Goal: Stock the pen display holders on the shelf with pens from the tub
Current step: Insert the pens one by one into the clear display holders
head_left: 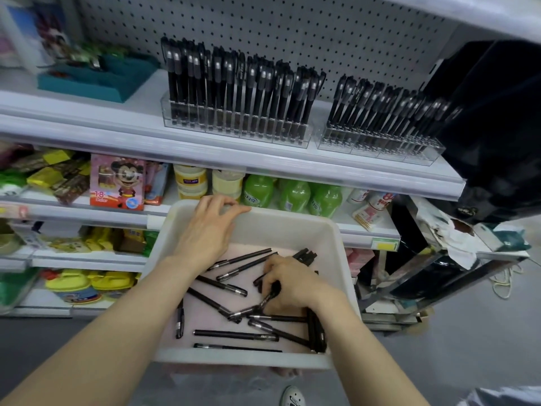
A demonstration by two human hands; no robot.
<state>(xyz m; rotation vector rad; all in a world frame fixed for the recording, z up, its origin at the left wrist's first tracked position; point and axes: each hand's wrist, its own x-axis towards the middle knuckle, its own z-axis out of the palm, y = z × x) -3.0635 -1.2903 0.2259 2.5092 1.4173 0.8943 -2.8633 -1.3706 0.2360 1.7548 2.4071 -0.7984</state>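
A white tub (295, 227) sits low in front of the shelves with several loose black pens (234, 335) on its pink floor. My left hand (207, 230) grips the tub's far rim. Inside the tub, my right hand (289, 281) is closed around a bunch of black pens (306, 256) whose ends stick out past the fingers. On the upper shelf stand two clear pen display holders: the left holder (234, 127) is packed with upright black pens, and the right holder (377, 142) holds leaning black pens with some front slots bare.
A teal tray (96, 80) sits left of the holders. Large black folders (494, 127) stand at the shelf's right end. Lower shelves hold green bottles (292, 194), jars and a cartoon box (117, 183). A shoe (292, 397) shows on the grey floor.
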